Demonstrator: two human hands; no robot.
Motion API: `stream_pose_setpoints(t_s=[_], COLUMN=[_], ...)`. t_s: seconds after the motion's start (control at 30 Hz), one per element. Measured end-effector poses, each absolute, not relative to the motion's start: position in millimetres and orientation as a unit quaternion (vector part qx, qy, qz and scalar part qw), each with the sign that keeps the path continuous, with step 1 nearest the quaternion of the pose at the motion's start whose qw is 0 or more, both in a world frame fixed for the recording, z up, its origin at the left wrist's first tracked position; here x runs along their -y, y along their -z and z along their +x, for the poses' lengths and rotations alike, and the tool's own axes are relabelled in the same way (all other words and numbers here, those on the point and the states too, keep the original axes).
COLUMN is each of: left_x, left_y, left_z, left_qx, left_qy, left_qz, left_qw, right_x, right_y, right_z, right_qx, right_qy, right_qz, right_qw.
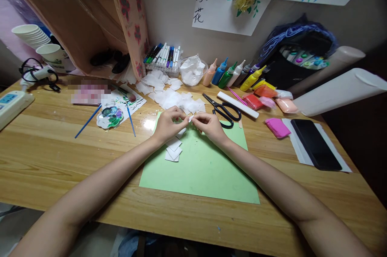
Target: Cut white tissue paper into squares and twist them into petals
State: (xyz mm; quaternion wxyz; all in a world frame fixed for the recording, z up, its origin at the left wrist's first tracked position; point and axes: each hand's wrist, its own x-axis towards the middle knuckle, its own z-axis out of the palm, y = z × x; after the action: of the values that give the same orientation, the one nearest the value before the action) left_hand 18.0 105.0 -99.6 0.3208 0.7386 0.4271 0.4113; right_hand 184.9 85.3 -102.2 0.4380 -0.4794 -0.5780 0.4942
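Observation:
Over the far part of a green sheet of paper (199,176), my left hand (171,124) and my right hand (211,127) meet fingertip to fingertip. Both pinch a small piece of white paper (190,119), mostly hidden by the fingers. Below my left hand, several small white paper squares (174,151) lie overlapping on the green sheet. Loose white paper pieces (178,99) are heaped just beyond my hands. Black-handled scissors (223,109) rest beyond my right hand, partly over the sheet's far edge.
Paint bottles (225,74), a clear bowl of white paper (193,70) and markers (163,57) line the wall. A paint palette (109,118) and brushes (88,121) lie left. To the right are a phone (316,144), a pink packet (277,128) and a white roll (341,91).

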Motion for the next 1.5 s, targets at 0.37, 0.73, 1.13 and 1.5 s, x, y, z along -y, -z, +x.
stream_pose_setpoints(t_s=[0.37,0.73,1.13,1.5], left_x=[-105.1,-103.6,-103.6,-104.1], left_y=[98.4,97.0,97.9,98.9], left_z=[17.6,18.4,19.5,19.4], left_qx=[-0.423,-0.421,-0.415,-0.413], left_qy=[-0.408,-0.422,-0.429,-0.431], left_qz=[0.743,0.733,0.733,0.735], left_qw=[0.320,0.328,0.327,0.322], right_x=[-86.2,-86.9,-88.0,-89.4], right_y=[101.7,99.2,95.7,96.1], right_z=[186.2,186.7,186.2,186.4], right_qx=[0.577,0.554,0.548,0.553], right_qy=[-0.497,-0.526,-0.533,-0.527], right_qz=[-0.477,-0.473,-0.470,-0.469], right_qw=[0.437,0.438,0.441,0.444])
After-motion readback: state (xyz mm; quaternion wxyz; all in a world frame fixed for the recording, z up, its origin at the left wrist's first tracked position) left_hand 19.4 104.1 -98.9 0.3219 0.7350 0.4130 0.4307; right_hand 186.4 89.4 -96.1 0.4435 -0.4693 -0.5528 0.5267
